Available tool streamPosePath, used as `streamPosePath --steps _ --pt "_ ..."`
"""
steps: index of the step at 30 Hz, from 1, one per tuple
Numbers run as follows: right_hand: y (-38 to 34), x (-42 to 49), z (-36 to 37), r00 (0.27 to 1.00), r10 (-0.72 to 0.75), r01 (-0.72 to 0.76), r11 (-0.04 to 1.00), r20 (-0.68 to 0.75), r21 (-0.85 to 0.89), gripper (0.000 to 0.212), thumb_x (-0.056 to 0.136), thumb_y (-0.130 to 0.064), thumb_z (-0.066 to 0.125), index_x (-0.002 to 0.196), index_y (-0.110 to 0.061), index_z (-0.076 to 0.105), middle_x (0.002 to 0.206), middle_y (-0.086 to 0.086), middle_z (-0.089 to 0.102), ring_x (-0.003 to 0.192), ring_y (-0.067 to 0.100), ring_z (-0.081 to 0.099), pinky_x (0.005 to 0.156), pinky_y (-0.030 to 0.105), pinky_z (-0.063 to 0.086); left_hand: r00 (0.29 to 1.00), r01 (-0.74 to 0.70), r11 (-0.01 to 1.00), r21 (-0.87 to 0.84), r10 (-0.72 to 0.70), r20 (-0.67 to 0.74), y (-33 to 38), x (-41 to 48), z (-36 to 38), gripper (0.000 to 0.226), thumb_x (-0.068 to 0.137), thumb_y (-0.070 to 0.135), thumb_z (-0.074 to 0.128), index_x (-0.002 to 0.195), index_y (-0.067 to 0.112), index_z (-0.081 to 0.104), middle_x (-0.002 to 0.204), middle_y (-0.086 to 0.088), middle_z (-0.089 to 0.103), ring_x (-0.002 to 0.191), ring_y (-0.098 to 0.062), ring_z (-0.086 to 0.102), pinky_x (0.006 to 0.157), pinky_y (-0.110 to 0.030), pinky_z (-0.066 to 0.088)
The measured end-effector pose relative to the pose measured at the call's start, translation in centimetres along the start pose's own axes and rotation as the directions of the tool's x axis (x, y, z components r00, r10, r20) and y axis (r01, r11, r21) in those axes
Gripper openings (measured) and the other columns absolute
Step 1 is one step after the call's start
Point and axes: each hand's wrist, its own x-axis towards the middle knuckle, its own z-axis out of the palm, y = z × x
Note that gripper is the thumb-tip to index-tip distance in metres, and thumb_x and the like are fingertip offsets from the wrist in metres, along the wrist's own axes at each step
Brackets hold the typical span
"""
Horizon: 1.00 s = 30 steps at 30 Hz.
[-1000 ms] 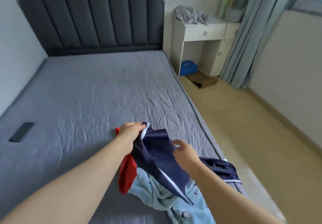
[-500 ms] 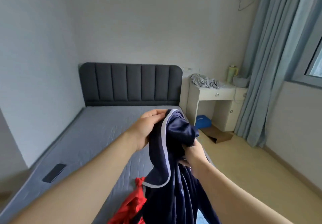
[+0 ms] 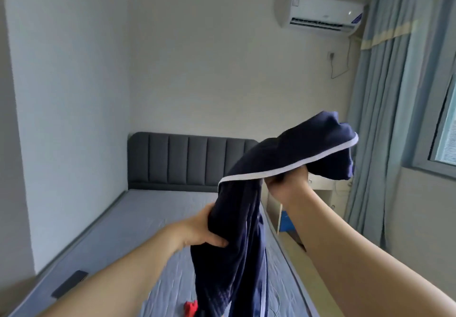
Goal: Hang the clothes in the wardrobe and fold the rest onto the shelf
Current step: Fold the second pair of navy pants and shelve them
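A navy garment with white trim [image 3: 249, 213] hangs in the air above the grey bed [image 3: 138, 218]. My right hand [image 3: 286, 186] grips its upper white-edged part, raised to the right, and a fold of cloth drapes over that hand. My left hand [image 3: 204, 230] grips the hanging cloth lower down on its left side. A scrap of a red garment [image 3: 190, 308] shows on the bed below. No wardrobe or shelf is in view.
A dark phone [image 3: 70, 283] lies on the bed's left edge. A padded grey headboard [image 3: 187, 160] stands against the far wall. A white desk [image 3: 320, 193] with a blue box [image 3: 286, 221] under it sits right of the bed, beside blue curtains [image 3: 385, 119].
Both hands lifted the navy garment off the bed pile. The right hand rose higher and to the right, the left hand slid down the cloth. The view tilted upward.
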Motion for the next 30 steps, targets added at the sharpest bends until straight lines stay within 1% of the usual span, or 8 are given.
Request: streamPosePath --steps 2,4,7,11,17,22,27,30 --pt "-0.8 -0.5 0.8 0.999 -0.05 0.049 0.999 0.008 0.023 0.032 0.101 -0.025 0.026 0.101 -0.022 0.058 0.122 0.012 0.063 0.085 0.022 0.067 0.097 0.032 0.043 0.995 0.058 0.998 0.017 -0.057 -0.078 -0.1 -0.3 0.6 0.048 0.084 0.017 0.068 0.128 0.018 0.049 0.116 0.003 0.061 0.105 -0.014 0.057 0.087 -0.024 0.044" --pt "-1.1 -0.6 1.0 0.998 -0.054 0.055 0.997 -0.01 0.049 0.035 0.102 -0.022 0.026 0.125 -0.015 0.051 0.141 0.013 0.046 0.112 0.028 0.057 0.092 0.035 0.046 0.982 0.092 0.988 -0.127 -0.111 -0.155 0.7 -0.4 1.0 0.025 0.09 0.024 0.06 0.114 0.018 0.059 0.103 0.0 0.067 0.093 -0.016 0.062 0.079 -0.027 0.05" --pt "-1.1 0.5 0.1 0.999 -0.023 0.024 0.999 -0.036 0.03 0.023 0.098 -0.017 0.043 0.115 -0.012 0.056 0.131 0.011 0.055 0.086 0.023 0.059 0.069 0.03 0.053 0.93 0.065 0.917 -0.394 -0.198 -0.308 2.7 -0.5 0.6 0.009 0.092 0.024 0.057 0.095 0.016 0.059 0.08 -0.002 0.065 0.07 -0.015 0.06 0.051 -0.024 0.051" --pt "0.6 0.9 -2.3 0.983 0.083 -0.142 0.911 -0.165 -0.388 0.027 0.1 -0.015 0.036 0.124 -0.006 0.047 0.106 0.011 0.05 0.071 0.017 0.045 0.066 0.025 0.051 0.883 -0.102 0.565 -0.818 -0.328 -0.337 6.0 -0.9 -1.4 0.009 0.09 0.013 0.058 0.083 0.007 0.057 0.081 -0.012 0.061 0.07 -0.023 0.058 0.037 -0.028 0.051" --pt "2.1 -1.1 -2.4 0.964 0.266 -0.183 0.733 0.028 -0.656 0.017 0.092 -0.025 0.052 0.108 -0.02 0.054 0.111 0.004 0.056 0.094 0.02 0.055 0.076 0.033 0.042 0.893 -0.166 0.397 -0.903 -0.328 -0.309 10.5 -0.9 -1.7 0.016 0.094 0.008 0.049 0.08 0.0 0.052 0.085 -0.015 0.058 0.078 -0.028 0.059 0.066 -0.035 0.053" --pt "3.6 -2.0 -2.2 0.916 0.342 0.049 0.427 0.211 -0.903 0.06 0.074 -0.031 0.07 0.122 -0.042 0.034 0.113 -0.011 0.06 0.1 0.011 0.056 0.073 0.032 0.043 0.902 -0.16 0.29 -0.944 -0.345 -0.259 12.6 -1.2 -1.1 0.015 0.094 0.005 0.049 0.082 -0.004 0.05 0.097 -0.024 0.053 0.094 -0.036 0.056 0.076 -0.04 0.051" --pt "4.3 -1.5 -3.0 0.989 0.09 0.068 0.43 0.118 -0.9 0.027 0.085 -0.003 0.051 0.108 -0.014 0.058 0.091 0.006 0.066 0.082 0.024 0.064 0.073 0.034 0.055 0.912 -0.133 0.387 -0.912 -0.312 -0.265 13.1 -2.4 -1.9 0.013 0.092 0.004 0.053 0.081 -0.002 0.05 0.066 -0.021 0.057 0.069 -0.029 0.059 0.066 -0.046 0.052" --pt "3.6 -1.4 -3.2 0.979 0.015 0.181 0.382 0.202 -0.906 0.017 0.088 -0.007 0.052 0.09 -0.022 0.059 0.086 0.003 0.066 0.079 0.02 0.063 0.07 0.03 0.053 0.884 -0.107 0.543 -0.833 -0.332 -0.33 12.1 -2.8 -3.0 0.01 0.092 0.009 0.054 0.089 0.001 0.052 0.077 -0.016 0.055 0.073 -0.027 0.062 0.061 -0.04 0.051"
